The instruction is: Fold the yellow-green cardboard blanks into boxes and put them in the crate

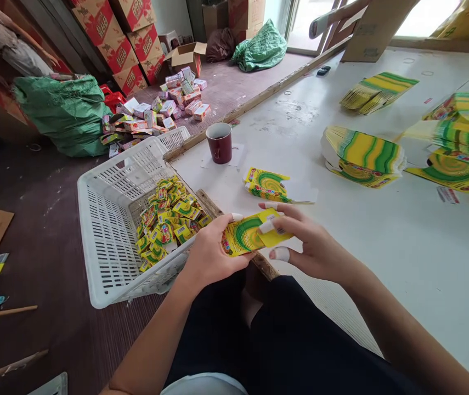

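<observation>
My left hand (pixel 212 255) is wrapped round a small yellow and green printed carton (pixel 240 237), held above the table edge over my lap. White tape covers several of my fingertips. My right hand (pixel 320 247) is at the carton's right end, fingers apart; one taped fingertip touches the yellow end panel, while the thumb stays off it. Just beyond, a few flattened cartons (pixel 269 184) of the same print lie on the white table (pixel 382 236). To the left, a white plastic basket (pixel 90 258) holds many small yellow-green boxes (pixel 170 219).
A dark red mug (pixel 220 144) stands near the table's wooden edge. Stacks of flat cartons (pixel 366 156) lie to the right. On the floor are a heap of small boxes (pixel 164 112), green sacks (pixel 63 112) and large stacked cartons (pixel 135 49). Another person's arm (pixel 345 13) reaches in at top right.
</observation>
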`<state>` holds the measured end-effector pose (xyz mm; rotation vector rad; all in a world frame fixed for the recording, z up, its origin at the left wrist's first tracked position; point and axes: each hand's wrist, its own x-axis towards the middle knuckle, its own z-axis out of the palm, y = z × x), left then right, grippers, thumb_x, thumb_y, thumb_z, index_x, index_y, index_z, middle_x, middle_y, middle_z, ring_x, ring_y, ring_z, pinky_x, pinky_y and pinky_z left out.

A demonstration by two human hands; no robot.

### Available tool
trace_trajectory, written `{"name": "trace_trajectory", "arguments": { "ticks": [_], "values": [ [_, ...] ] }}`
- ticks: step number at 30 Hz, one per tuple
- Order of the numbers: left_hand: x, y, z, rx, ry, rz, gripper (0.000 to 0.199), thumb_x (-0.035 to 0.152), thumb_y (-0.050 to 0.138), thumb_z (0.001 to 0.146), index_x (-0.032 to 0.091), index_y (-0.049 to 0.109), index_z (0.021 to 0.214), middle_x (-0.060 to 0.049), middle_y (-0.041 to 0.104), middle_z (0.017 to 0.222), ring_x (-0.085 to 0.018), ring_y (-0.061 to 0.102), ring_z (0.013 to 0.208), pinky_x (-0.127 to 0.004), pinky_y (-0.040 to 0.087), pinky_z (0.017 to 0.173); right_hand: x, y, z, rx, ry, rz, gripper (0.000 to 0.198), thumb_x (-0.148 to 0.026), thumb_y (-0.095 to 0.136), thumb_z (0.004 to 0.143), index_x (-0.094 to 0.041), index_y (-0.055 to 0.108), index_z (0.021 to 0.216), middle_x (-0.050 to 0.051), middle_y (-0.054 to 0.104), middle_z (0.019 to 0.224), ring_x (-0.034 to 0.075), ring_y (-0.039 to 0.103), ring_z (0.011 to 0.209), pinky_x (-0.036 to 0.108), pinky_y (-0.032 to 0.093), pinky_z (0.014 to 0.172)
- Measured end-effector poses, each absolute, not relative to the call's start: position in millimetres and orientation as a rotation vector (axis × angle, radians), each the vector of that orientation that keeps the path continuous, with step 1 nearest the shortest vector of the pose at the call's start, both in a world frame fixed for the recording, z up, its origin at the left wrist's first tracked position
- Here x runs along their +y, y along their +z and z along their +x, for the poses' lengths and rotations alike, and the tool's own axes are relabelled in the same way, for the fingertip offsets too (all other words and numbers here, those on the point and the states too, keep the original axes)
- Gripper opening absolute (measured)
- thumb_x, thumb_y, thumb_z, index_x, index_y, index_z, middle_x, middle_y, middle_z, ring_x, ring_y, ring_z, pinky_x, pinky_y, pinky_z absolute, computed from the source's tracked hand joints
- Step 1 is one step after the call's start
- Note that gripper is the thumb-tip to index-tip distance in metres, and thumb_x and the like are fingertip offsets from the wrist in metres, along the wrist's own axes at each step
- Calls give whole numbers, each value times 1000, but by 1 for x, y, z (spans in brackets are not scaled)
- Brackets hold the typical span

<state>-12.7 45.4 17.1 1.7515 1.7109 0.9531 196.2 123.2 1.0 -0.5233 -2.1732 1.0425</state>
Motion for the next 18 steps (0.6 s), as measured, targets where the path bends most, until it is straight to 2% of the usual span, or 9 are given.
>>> {"name": "trace_trajectory", "arguments": {
  "ticks": [2,4,7,10,12,13,16,18],
  "values": [
    [45,18,-11,1691,980,1785,52,34,79,67,19,59,113,-5,69,102,-21,68,90,-31,54,81,119,0,193,-2060,1235,-547,49,-44,60,92,-28,45,136,14,49,142,29,56,127,37,57,91],
    [44,18,-8,1710,995,1813,50,35,78,68,19,59,111,-4,69,99,-21,68,87,-31,54,78,114,-3,186,-1966,1337,-604,52,-42,53,96,-29,34,142,14,45,147,26,57,124,37,57,91],
    [40,16,-5,1767,982,1813,51,35,78,68,18,58,112,-6,70,100,-22,68,87,-34,54,79,105,-10,174,-1931,1281,-702,49,-41,52,96,-27,36,140,15,46,146,28,55,124,40,55,94],
    [38,12,-16,1840,976,1758,52,35,76,69,19,57,114,-8,69,106,-25,67,95,-39,54,85,104,-18,168,-1943,1201,-730,65,-46,61,89,-26,30,143,17,44,146,28,60,117,44,55,93],
    [37,8,-34,2086,1056,1702,55,34,78,66,19,56,115,-10,67,110,-30,64,103,-45,52,93,114,-25,169,-1972,1106,-787,71,-47,67,84,-25,31,142,18,48,143,28,65,108,46,56,90],
    [37,7,-46,2265,1119,1661,60,33,79,64,18,55,116,-12,65,113,-33,61,109,-50,49,97,122,-28,171,-1989,1019,-858,68,-44,68,83,-23,36,139,18,53,137,28,67,103,47,56,88],
    [37,1,-76,2660,1269,1537,84,32,85,55,14,46,126,-19,54,129,-41,47,127,-60,35,109,155,-37,179,-2022,617,-1172,44,-26,62,82,-18,50,125,18,66,116,32,66,97,48,54,83],
    [37,-2,-83,2642,1279,1551,86,35,85,57,15,44,129,-19,52,131,-41,45,128,-60,34,110,177,-42,180,-2096,388,-1342,43,-11,54,78,-15,53,120,19,67,112,34,63,100,47,51,82]
  ]
}}
